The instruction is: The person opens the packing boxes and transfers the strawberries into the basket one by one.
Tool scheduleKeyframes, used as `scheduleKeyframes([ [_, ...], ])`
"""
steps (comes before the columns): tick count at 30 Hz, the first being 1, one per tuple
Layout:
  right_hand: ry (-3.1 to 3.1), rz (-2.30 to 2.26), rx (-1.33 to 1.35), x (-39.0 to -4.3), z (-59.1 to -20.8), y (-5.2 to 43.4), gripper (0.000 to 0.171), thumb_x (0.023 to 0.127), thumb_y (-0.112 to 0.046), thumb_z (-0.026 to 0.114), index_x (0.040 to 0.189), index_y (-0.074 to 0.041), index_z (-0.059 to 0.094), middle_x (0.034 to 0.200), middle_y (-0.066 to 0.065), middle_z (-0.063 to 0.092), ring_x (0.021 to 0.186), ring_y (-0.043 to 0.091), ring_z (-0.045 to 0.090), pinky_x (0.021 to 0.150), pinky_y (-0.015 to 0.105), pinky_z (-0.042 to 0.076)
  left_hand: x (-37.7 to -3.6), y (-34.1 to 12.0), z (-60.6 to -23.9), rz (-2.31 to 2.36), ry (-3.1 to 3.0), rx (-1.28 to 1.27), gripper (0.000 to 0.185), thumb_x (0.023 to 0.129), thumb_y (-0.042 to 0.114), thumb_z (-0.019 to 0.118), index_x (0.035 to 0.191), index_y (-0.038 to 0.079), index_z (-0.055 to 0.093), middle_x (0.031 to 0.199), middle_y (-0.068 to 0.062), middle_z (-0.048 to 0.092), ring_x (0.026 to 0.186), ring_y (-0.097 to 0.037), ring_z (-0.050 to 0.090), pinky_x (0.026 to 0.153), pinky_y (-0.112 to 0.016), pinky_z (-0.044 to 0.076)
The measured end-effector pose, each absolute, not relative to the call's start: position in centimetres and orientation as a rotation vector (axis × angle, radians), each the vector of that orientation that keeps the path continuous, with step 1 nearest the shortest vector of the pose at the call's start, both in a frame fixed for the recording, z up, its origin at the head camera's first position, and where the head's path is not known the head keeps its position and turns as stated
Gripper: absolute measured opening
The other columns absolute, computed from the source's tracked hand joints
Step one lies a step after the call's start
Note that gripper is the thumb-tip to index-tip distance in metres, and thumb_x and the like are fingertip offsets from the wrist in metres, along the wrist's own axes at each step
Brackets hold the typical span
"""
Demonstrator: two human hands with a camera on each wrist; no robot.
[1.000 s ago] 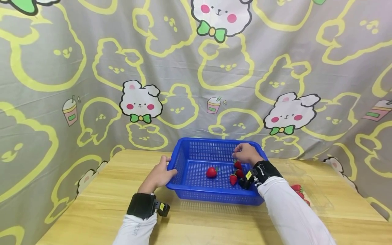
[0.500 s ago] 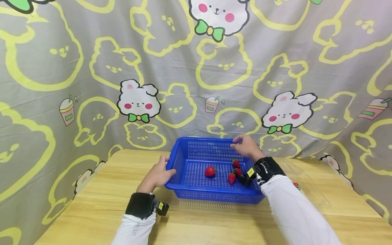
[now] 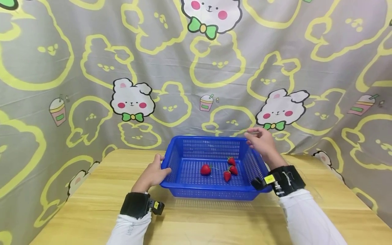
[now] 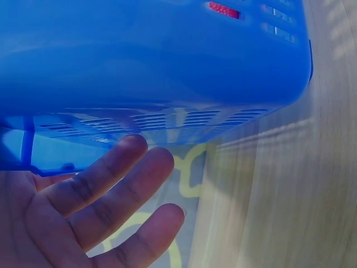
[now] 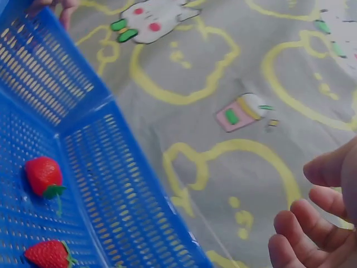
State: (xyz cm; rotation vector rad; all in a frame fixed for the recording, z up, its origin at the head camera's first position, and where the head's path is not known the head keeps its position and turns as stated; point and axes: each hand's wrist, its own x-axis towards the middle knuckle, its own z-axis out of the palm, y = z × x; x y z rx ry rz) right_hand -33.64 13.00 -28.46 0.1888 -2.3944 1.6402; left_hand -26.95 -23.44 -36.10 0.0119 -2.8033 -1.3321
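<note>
A: Basket (image 3: 211, 187)?
B: Looks plastic: smooth, soft sheen.
A: Strawberries (image 3: 227, 176) toward its right edge?
B: Dimpled skin, slight gloss.
A: Desk (image 3: 92, 190)?
B: Smooth, wood-grained. Past far edge, curtain (image 3: 180, 51): creased cloth, matt.

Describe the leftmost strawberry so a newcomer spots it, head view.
On the wooden table, find the blue basket with the left hand at its left end. On its floor, left of middle, lies a red strawberry, leaf end pointing right. It sits alone; the other three strawberries cluster to its right.
</note>
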Motion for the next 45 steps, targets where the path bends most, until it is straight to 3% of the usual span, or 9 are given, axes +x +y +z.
scheduleKeyframes([
  [10, -2.274, 1.752, -0.242, -30.5, -31.9, 18.1, 0.036, 0.096, -0.026, 0.059, 0.118, 0.001, 0.052, 0.090, 0.000, 0.061, 0.071, 0.006, 0.062, 0.065, 0.023, 0.054, -26.9, -23.9, -36.1, -1.329, -2.826, 0.003, 0.051, 0.094, 0.019, 0.053, 0.135, 0.000, 0.029, 0.127, -0.034, 0.051, 0.104, -0.042, 0.061, 0.086, -0.057, 0.050],
  [15, -2.292, 1.689, -0.332, -30.4, -33.4, 19.7, 0.037, 0.096, -0.028, 0.057, 0.119, 0.001, 0.053, 0.099, 0.008, 0.062, 0.073, 0.007, 0.062, 0.064, 0.020, 0.054, -26.8, -24.2, -36.0, -1.323, -2.831, -0.009, 0.050, 0.095, 0.019, 0.052, 0.134, 0.000, 0.028, 0.128, -0.035, 0.050, 0.106, -0.043, 0.060, 0.086, -0.057, 0.050],
  [18, -2.392, 1.544, -0.337, -30.4, -33.5, 20.3, 0.039, 0.096, -0.031, 0.056, 0.120, 0.000, 0.054, 0.104, 0.016, 0.061, 0.079, 0.016, 0.062, 0.065, 0.022, 0.053, -26.7, -24.5, -35.7, -1.322, -2.831, -0.014, 0.050, 0.095, 0.019, 0.052, 0.134, -0.001, 0.029, 0.127, -0.035, 0.051, 0.105, -0.044, 0.060, 0.086, -0.057, 0.050],
  [23, -2.677, 1.175, -0.274, -30.5, -34.1, 21.9, 0.042, 0.095, -0.033, 0.056, 0.116, 0.003, 0.055, 0.107, 0.027, 0.059, 0.090, 0.037, 0.057, 0.066, 0.040, 0.048, -26.5, -24.8, -35.2, -1.302, -2.845, -0.022, 0.050, 0.096, 0.019, 0.052, 0.134, -0.001, 0.027, 0.126, -0.036, 0.050, 0.105, -0.044, 0.060, 0.086, -0.057, 0.050],
  [27, -2.868, 0.973, -0.185, -30.7, -34.5, 22.8, 0.042, 0.094, -0.028, 0.056, 0.116, 0.007, 0.054, 0.114, 0.034, 0.056, 0.096, 0.045, 0.056, 0.072, 0.048, 0.048, -26.6, -25.1, -35.1, -1.285, -2.851, -0.029, 0.051, 0.096, 0.019, 0.051, 0.135, -0.002, 0.026, 0.128, -0.036, 0.049, 0.107, -0.045, 0.059, 0.087, -0.058, 0.049],
  [31, -3.003, 0.887, -0.162, -30.7, -34.4, 23.4, 0.041, 0.091, -0.023, 0.061, 0.116, 0.009, 0.054, 0.112, 0.034, 0.056, 0.093, 0.044, 0.056, 0.072, 0.048, 0.049, -26.8, -25.0, -35.2, -1.305, -2.850, -0.040, 0.050, 0.096, 0.019, 0.051, 0.135, -0.002, 0.026, 0.129, -0.037, 0.048, 0.109, -0.046, 0.057, 0.089, -0.059, 0.048],
  [38, -3.131, 0.883, -0.200, -30.6, -34.4, 24.3, 0.033, 0.084, -0.018, 0.070, 0.103, 0.006, 0.057, 0.093, 0.021, 0.059, 0.083, 0.035, 0.054, 0.067, 0.042, 0.045, -27.0, -24.5, -35.2, -1.354, -2.836, -0.046, 0.051, 0.096, 0.018, 0.051, 0.135, -0.002, 0.026, 0.127, -0.037, 0.049, 0.108, -0.046, 0.058, 0.087, -0.058, 0.049],
  [45, -3.202, 0.902, -0.266, -29.9, -35.1, 24.7, 0.022, 0.079, -0.010, 0.075, 0.093, 0.004, 0.065, 0.084, 0.015, 0.063, 0.077, 0.031, 0.057, 0.065, 0.043, 0.047, -27.2, -24.0, -35.6, -1.352, -2.846, -0.065, 0.049, 0.096, 0.017, 0.051, 0.134, -0.002, 0.027, 0.128, -0.037, 0.049, 0.109, -0.047, 0.057, 0.089, -0.059, 0.048],
])
